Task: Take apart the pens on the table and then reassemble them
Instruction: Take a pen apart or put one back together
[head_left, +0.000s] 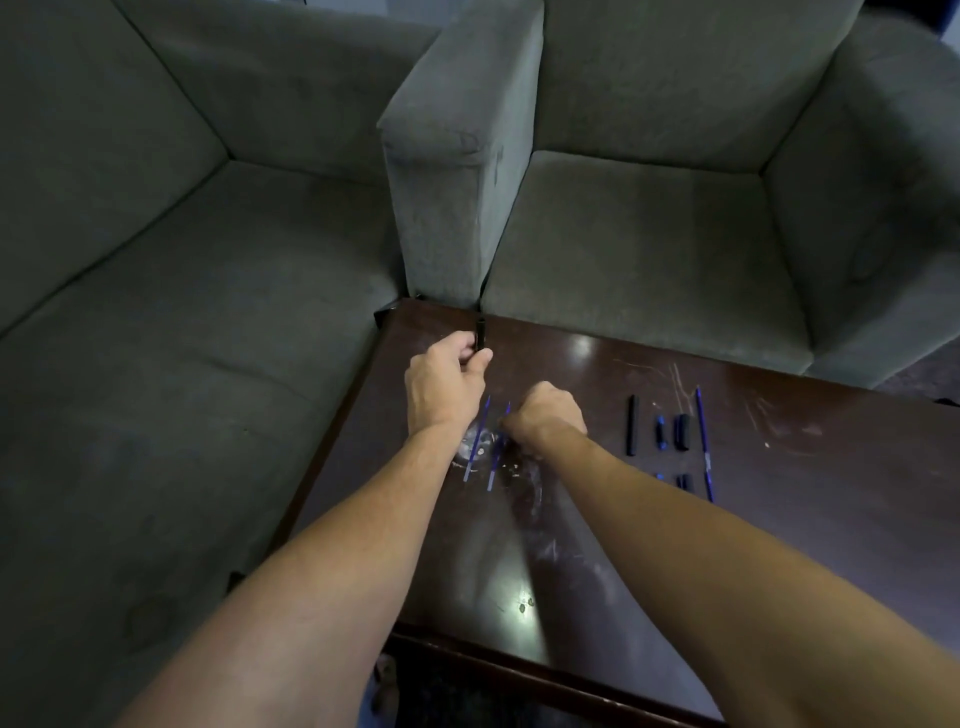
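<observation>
Left hand (447, 379) pinches a black barrel (480, 332) at its fingertips, while the right hand (545, 415) curls over a blue refill (492, 475), perhaps gripping it, I can't tell; line both up straight before sliding.

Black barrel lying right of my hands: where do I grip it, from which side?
Pinch the black barrel at mid-length, coming down from above with thumb and finger across its width. It lies flat on the table, pointing away from you, bare wood to its left and a small blue part close on its right.
</observation>
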